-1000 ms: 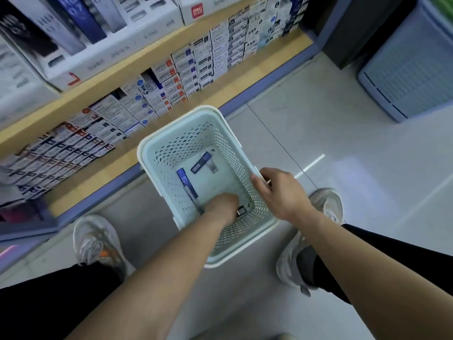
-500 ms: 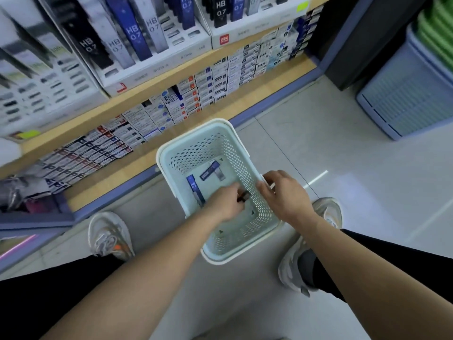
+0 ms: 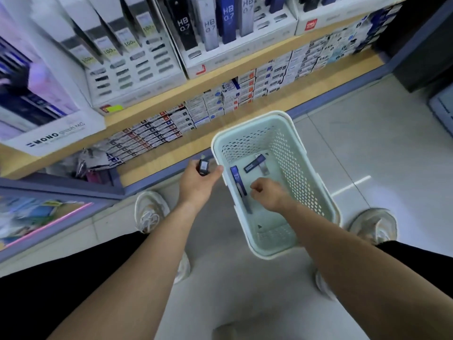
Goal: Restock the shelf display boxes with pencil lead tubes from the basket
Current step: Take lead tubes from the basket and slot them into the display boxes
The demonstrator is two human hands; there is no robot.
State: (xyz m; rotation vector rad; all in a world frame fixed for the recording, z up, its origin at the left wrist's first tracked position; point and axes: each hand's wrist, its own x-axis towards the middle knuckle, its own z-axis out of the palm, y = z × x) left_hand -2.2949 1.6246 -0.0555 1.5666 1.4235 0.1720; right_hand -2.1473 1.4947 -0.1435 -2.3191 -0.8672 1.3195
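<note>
Position: lead tube (image 3: 203,167), small and dark, stands up out of the left grip (image 3: 197,182), pinched between thumb and curled fingers. The left grip is outside the basket (image 3: 318,173), just beside its left rim near the far corner, over the blue-grey front edge of the lower shelf (image 3: 157,165). The right grip (image 3: 266,195) is inside the basket, low over its floor, fingers curled; cannot tell whether it holds anything.

Count: one tube in hand and three in the basket. A long blue tube (image 3: 238,185) lies along the left wall just beside the right grip. A short blue tube (image 3: 252,165) and a grey tube (image 3: 264,165) lie crossed near the far end. Four display boxes (image 3: 235,58) show on the upper shelf, one with upright tubes marked HB 0.7. Two shoes (image 3: 150,212), one on either side of the basket.

Room: the basket stands on the floor (image 3: 367,143) close to the shelf edge, with open tile to its right and on its near side.
</note>
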